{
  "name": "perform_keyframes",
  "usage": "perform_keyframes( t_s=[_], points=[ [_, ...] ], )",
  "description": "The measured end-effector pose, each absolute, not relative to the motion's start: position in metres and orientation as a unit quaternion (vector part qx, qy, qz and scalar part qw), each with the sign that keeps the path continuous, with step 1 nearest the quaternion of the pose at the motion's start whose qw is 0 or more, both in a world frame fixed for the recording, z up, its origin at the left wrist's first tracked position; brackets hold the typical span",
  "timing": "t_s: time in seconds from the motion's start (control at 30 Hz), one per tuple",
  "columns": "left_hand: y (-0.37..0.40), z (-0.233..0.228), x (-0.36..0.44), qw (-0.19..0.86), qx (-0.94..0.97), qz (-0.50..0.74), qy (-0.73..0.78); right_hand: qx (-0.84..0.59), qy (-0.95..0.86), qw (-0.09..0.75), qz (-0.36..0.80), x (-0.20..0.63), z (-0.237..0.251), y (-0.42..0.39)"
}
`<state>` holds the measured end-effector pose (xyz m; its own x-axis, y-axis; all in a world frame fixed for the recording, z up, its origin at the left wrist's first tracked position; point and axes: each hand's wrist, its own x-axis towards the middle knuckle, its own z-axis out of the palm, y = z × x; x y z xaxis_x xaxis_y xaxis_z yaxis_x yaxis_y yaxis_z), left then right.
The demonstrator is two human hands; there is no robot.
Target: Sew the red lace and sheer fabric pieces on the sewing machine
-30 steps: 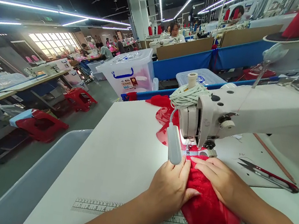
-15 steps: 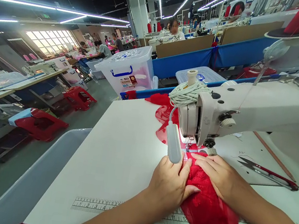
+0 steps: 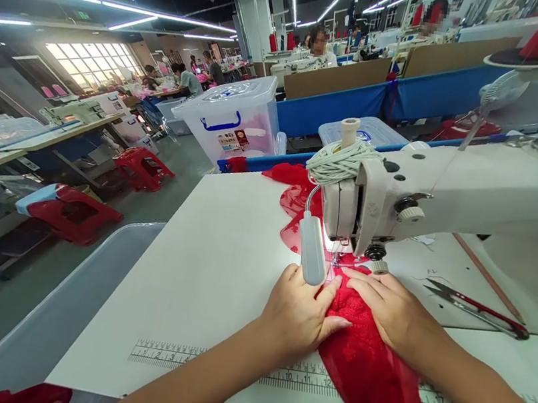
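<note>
Red lace fabric lies under the presser foot of a white sewing machine and trails toward the table's front edge. My left hand grips its left edge just before the needle area, thumb across the cloth and the other fingers curled, partly hidden by a grey clip-on lamp. My right hand rests on the right side of the cloth, fingers stretched out flat beside the foot. Sheer red pieces lie behind the needle.
Thread snips and a brown stick lie right of the machine head. A printed ruler runs along the table front. A grey bin stands left, red cloth at its near end. Lidded plastic box stands beyond.
The view has tilted slightly, and the fabric's tail end now shows near the table's front edge. Both hands keep nearly the same place on the cloth. More red cloth shows at lower left.
</note>
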<state>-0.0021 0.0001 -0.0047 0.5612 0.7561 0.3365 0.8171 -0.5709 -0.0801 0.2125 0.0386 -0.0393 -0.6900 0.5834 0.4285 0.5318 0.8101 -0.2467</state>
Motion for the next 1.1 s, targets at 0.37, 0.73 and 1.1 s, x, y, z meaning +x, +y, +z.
perform_keyframes(
  t_s=[0.37, 0.73, 1.1],
  points=[
    [0.002, -0.005, -0.004, 0.128, -0.874, -0.119, -0.453, -0.333, -0.906, 0.250, 0.073, 0.209, -0.043, 0.038],
    [0.005, -0.007, -0.007, 0.122, -0.873, -0.130, -0.454, -0.342, -0.902, 0.250, 0.082, 0.209, -0.041, 0.040],
    [0.010, -0.006, -0.012, 0.130, -0.889, -0.151, -0.413, -0.308, -0.912, 0.264, 0.055, 0.210, -0.034, 0.038]
  ],
)
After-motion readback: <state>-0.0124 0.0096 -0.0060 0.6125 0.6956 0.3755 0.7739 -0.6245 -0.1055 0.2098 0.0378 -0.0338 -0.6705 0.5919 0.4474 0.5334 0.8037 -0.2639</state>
